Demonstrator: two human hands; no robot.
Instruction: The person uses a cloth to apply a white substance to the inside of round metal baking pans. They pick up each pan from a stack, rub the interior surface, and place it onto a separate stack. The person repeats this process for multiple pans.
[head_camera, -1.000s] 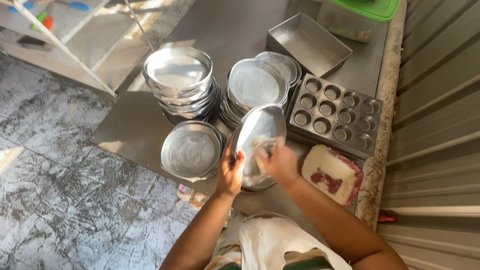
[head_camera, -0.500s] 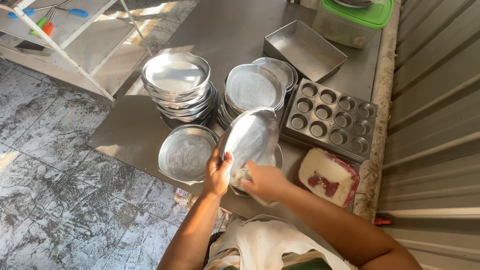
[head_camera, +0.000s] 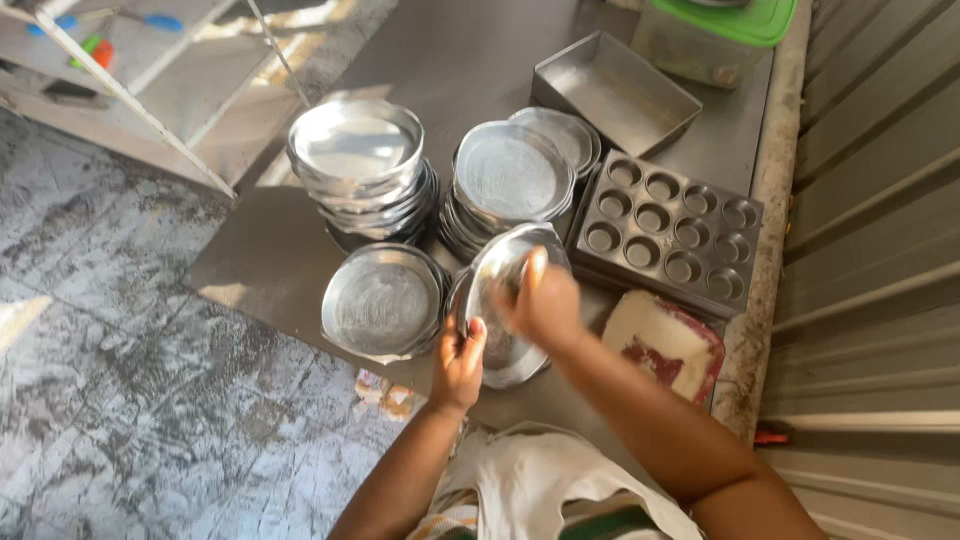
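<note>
Holding: left hand (head_camera: 458, 362) gripping tilted round metal pan (head_camera: 508, 305) at lower rim, frame centre
Rubbing: right hand (head_camera: 545, 298) pressed inside pan, fingers curled
Risk: pan probably slipping onto flat pan (head_camera: 383, 301) beside it, grip being edge-only

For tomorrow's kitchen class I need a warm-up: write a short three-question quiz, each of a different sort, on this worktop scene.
1. True or false: the left hand grips the rim of the tilted round pan.
2. Which tray lies right of that pan? A) the muffin tray B) a glass bowl C) a wooden board
3. What colour is the lid on the tub at the far edge?

Key: 1 true; 2 A; 3 green.
</note>
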